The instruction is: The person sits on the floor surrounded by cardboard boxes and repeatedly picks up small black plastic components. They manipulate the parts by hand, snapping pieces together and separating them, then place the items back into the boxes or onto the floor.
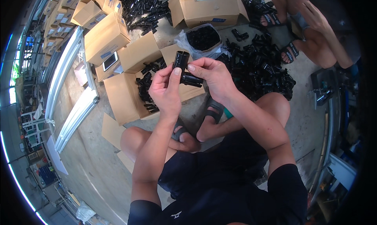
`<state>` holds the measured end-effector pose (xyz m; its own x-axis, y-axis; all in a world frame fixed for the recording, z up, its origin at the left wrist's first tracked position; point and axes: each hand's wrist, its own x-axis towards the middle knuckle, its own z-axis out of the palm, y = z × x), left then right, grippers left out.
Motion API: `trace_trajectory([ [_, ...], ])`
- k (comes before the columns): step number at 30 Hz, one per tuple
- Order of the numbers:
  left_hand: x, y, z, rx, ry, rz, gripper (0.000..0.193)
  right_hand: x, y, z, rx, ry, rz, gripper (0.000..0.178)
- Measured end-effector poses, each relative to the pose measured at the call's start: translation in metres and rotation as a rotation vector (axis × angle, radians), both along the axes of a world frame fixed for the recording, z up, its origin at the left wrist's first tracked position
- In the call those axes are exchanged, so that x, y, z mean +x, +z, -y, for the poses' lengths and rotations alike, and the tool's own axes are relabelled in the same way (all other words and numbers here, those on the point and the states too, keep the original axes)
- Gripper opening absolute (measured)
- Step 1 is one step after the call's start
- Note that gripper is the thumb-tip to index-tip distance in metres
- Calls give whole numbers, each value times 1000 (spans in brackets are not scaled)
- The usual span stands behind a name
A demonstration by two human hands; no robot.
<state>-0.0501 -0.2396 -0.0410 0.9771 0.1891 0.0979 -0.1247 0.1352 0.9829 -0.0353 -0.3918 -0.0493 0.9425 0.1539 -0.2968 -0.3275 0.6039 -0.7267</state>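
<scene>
Between my two hands is a glossy black plastic pipe fitting (181, 61), with one tube standing up and another branching to the right. My left hand (165, 89) is closed on the upright tube, thumb pressed on its front. The fingers of my right hand (214, 76) pinch the fitting near where the side branch joins. Below and behind my left hand stands an open cardboard box (121, 93) with similar black fittings (144, 85) inside. To the right of my hands, a large heap of black fittings (257, 64) lies on the concrete floor.
A plastic-lined tub (203, 36) of small black parts stands beyond my hands, before another open carton (210, 11). A phone (110, 61) rests on a box at the left. White metal profiles (74, 115) lie further left. Another person's hand (314, 17) and sandalled feet are at the upper right.
</scene>
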Motion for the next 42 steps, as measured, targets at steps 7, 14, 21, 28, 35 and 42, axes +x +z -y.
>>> trace_trajectory([
  [7,-1,-2,3,-28,-2,-8,22,-11,2,-12,-17,-102,-81,13],
  [14,0,-2,4,-69,-27,-11,25,-17,3,-15,57,-139,-132,10],
  [21,0,2,-3,-56,-21,-6,24,-15,14,-11,-69,-42,35,16],
  [28,-1,7,-5,-83,-73,-15,22,-12,9,-8,-171,-64,125,13],
  [35,-2,8,-4,-51,-62,8,22,-13,3,-6,-327,-45,232,12],
  [42,-1,6,-5,-13,-66,30,23,-11,10,0,-425,-17,294,8],
])
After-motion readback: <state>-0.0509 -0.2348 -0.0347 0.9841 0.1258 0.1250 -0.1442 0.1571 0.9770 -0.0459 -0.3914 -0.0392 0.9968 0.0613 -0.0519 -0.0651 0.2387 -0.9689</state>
